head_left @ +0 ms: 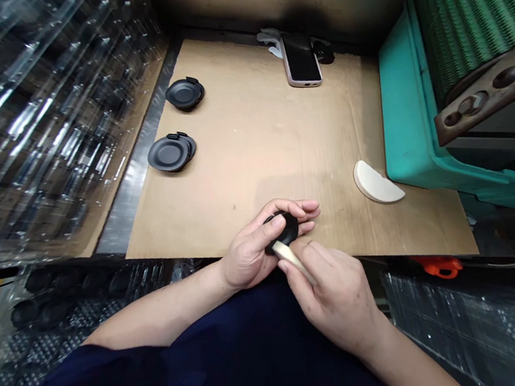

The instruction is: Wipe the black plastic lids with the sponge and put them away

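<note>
My left hand [250,249] is closed around a round black plastic part [288,229], its thumb pressing on the top face. In my right hand [336,289] is a thin cream-coloured pad [290,257], pinched between thumb and fingers. The pad's end touches or nearly touches the lower rim of the black part. A white half-round pad [376,184] lies on the cardboard to the right of my hands. At the left, similar black round parts [169,153] sit in a small overlapping group, with further black parts [184,94] behind them.
A cardboard sheet [252,150] covers the worktop. A phone [301,58] leans at the back. On the right stand a teal crate [405,102] and a green ribbed block [474,13]. Clear plastic trays [44,118] are stacked at left. An orange handle [442,266] shows below the front edge.
</note>
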`<state>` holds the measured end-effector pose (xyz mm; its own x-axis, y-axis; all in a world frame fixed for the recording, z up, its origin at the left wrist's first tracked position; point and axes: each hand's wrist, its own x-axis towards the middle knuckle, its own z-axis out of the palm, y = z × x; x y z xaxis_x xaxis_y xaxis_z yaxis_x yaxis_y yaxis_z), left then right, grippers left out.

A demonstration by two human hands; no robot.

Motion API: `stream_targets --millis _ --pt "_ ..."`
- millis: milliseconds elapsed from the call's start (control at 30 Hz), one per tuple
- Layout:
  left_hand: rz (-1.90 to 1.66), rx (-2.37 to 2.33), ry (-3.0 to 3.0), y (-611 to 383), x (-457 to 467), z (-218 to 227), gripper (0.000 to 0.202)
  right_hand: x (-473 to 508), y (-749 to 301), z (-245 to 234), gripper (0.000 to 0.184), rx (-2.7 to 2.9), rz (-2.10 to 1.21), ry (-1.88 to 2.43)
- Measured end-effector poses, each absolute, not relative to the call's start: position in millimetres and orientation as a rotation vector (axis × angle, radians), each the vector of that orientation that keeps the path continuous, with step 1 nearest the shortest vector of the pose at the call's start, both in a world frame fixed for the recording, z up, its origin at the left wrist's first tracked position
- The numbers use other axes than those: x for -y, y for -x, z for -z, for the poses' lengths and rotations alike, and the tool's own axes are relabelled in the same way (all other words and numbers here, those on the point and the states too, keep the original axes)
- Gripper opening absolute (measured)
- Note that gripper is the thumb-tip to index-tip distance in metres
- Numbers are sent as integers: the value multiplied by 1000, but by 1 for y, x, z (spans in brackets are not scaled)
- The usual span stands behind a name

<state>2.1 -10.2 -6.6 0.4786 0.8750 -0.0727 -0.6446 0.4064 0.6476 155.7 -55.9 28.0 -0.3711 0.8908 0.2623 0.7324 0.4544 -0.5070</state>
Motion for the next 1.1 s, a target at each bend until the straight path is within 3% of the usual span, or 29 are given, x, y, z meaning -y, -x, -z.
stream_targets --millis 1100 --pt "-989 -426 -391 -2 6 7 32 53 -153 -8 15 2117 -288 1312"
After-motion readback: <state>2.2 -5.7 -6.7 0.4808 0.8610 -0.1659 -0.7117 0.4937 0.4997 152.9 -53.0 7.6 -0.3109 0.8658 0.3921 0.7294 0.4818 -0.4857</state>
